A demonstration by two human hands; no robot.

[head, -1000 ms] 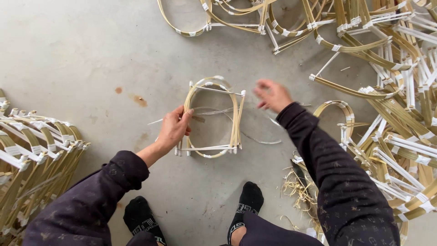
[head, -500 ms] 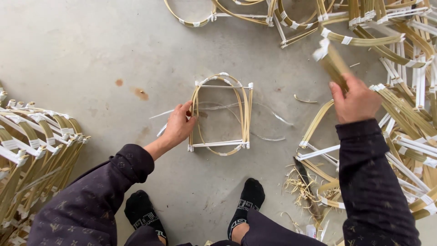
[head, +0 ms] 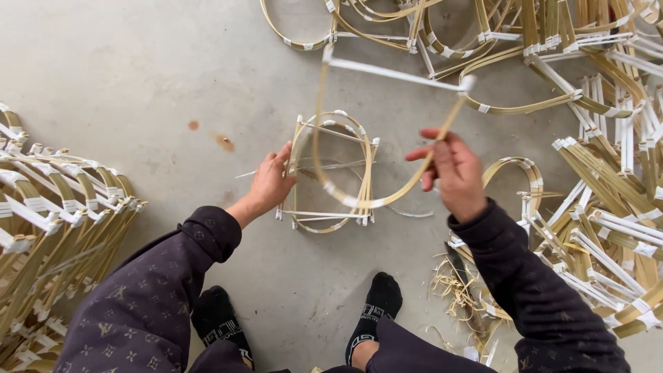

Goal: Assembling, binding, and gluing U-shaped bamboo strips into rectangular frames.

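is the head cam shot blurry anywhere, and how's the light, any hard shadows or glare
Head view: light is soft and even, with only faint shadows on the concrete floor and no glare. The right hand and the curved bamboo loop it lifts are slightly motion-blurred. The left hand and the bamboo frame it steadies look sharp. Edges bend a little, wide-angle.

A craft workshop's bare grey concrete floor (head: 138, 76), where stacks of bent, white-taped bamboo strip frames (head: 601, 179) lie heaped beside the right hand (head: 452, 173) and more finished frames (head: 55, 221) are piled beyond the left hand (head: 271, 183).
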